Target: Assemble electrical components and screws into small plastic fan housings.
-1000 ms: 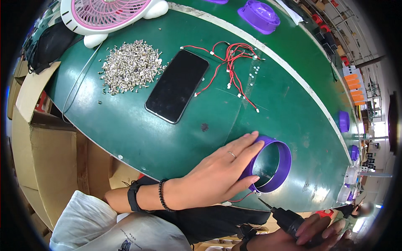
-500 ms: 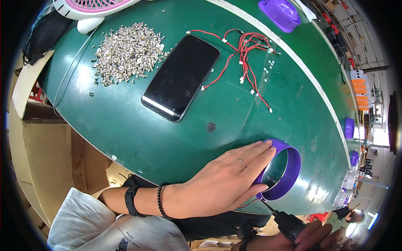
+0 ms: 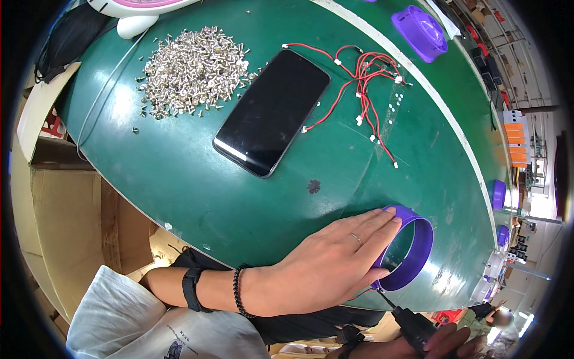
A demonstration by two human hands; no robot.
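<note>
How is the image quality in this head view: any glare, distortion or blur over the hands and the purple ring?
Head view: strong fisheye bending curves the green table edge, with a black vignette at the corners. Soft glare patches sit on the table and the phone screen. The left hand and purple ring are sharp and evenly lit. The right hand with the screwdriver sits at the dim lower rim, partly cropped.

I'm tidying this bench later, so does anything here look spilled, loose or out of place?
A few stray screws lie apart from the heap of silver screws, and small white bits are scattered beside the tangled red wires. A black phone lies among the parts. Nothing looks damaged.
</note>
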